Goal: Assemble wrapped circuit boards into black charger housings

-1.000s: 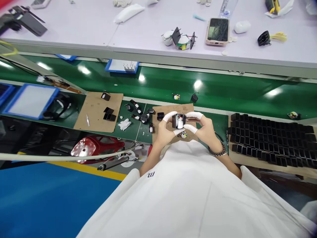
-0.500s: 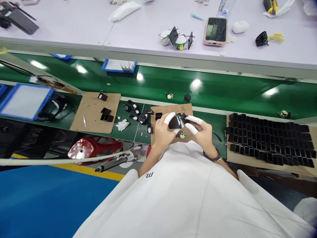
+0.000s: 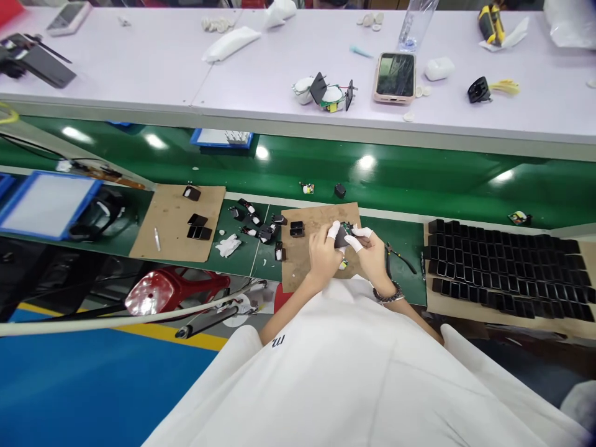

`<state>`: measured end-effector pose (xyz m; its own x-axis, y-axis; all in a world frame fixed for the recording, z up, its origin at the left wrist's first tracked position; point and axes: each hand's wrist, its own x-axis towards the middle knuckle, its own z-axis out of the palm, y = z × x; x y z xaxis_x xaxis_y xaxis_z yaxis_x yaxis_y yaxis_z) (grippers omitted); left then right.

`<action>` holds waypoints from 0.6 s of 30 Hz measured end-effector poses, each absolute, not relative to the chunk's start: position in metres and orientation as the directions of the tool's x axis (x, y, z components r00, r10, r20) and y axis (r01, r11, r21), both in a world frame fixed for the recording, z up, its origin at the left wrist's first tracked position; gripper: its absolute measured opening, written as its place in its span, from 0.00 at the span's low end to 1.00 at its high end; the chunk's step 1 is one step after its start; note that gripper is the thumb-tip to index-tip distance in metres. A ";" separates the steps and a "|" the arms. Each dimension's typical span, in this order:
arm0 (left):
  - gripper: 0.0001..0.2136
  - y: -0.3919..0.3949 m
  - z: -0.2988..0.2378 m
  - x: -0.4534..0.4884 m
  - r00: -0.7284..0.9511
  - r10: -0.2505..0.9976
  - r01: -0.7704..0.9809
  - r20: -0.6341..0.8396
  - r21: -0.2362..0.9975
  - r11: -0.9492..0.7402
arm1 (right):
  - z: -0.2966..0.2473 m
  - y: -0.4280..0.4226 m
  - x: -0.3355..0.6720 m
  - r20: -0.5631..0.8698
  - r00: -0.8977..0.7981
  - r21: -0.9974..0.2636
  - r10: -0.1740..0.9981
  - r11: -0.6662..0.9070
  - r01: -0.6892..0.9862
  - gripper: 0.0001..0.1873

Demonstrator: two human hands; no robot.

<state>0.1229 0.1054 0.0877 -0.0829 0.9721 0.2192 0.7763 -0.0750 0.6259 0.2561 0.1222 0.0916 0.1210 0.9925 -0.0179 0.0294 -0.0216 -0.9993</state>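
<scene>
White finger cots cover the fingertips of both hands. My left hand (image 3: 325, 253) is closed on a small black plastic housing (image 3: 342, 238), which looks like a charger case. A green circuit board (image 3: 348, 225) shows at its top right edge, with the fingertips of my right hand (image 3: 374, 256) pinching there. How far the board sits inside the housing is hidden by my fingers. Just below them, a second small board with a yellow component (image 3: 343, 264) lies on the brown cardboard (image 3: 298, 267). A pair of black housings (image 3: 297, 229) stands on that cardboard, left of my hands.
Black-handled pliers (image 3: 399, 256) lie right of my right hand. Rows of black housings (image 3: 503, 267) fill the right side. Several assembled pieces (image 3: 265, 233) and a crumpled white cloth (image 3: 228, 246) lie left. A raised shelf (image 3: 279, 74) with a phone (image 3: 395, 77) spans the far side.
My hands have come closer together, bringing the housing and the board between them together. The board was more exposed before. The pliers and the pair of housings show more fully; the view has shifted slightly.
</scene>
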 end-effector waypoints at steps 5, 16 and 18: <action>0.28 0.122 0.054 0.156 0.067 0.996 0.790 -0.063 0.613 -0.014 | 0.033 0.143 0.277 0.039 0.142 -0.996 0.989 0.028 0.081 0.27; 0.19 0.242 -0.013 0.099 0.023 0.984 0.804 -0.177 0.588 0.087 | -0.063 0.204 0.324 0.073 0.093 -0.906 0.993 0.027 0.422 0.18; 0.19 0.285 -0.019 0.063 -0.058 0.986 0.830 -0.159 0.542 0.136 | -0.083 0.209 0.320 0.029 0.029 -0.877 0.999 0.012 0.480 0.15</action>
<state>0.0627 0.2853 -0.0193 -0.0576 0.9856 -0.1592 0.8296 0.1360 0.5416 0.3201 0.2091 -0.0829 0.0292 0.9991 0.0294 0.4799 0.0118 -0.8772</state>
